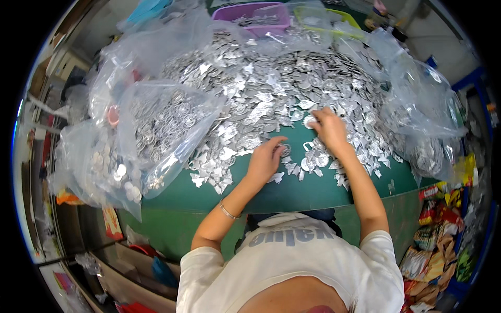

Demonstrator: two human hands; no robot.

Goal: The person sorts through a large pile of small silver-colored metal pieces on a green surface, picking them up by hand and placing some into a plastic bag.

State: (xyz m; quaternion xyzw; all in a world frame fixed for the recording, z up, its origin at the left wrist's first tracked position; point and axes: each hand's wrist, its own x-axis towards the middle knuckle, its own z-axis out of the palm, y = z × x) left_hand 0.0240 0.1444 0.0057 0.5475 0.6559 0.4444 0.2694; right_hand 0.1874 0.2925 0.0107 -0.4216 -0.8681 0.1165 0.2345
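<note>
Here, counter (308,194): green, bare between the hands and along most of its near edge.
Metal heap (308,73): silver pieces, spreading beyond both hands.
Clear bag (180,148): silver pieces inside.
Purple tub (269,29): likewise.
Left hand (265,156): curled at a round piece (285,150); cannot tell if gripping.
Right hand (330,128): bent at a pale disc (309,121); grip unclear.

Our pile of pieces (313,78) lies on the table (297,192). We see bags (169,122) left and right, tubs (222,12) behind it.

left fingers (278,139) at silvery piece (285,150) | right fingers (318,115) at pale disc (309,121) | green table (297,195)
</note>
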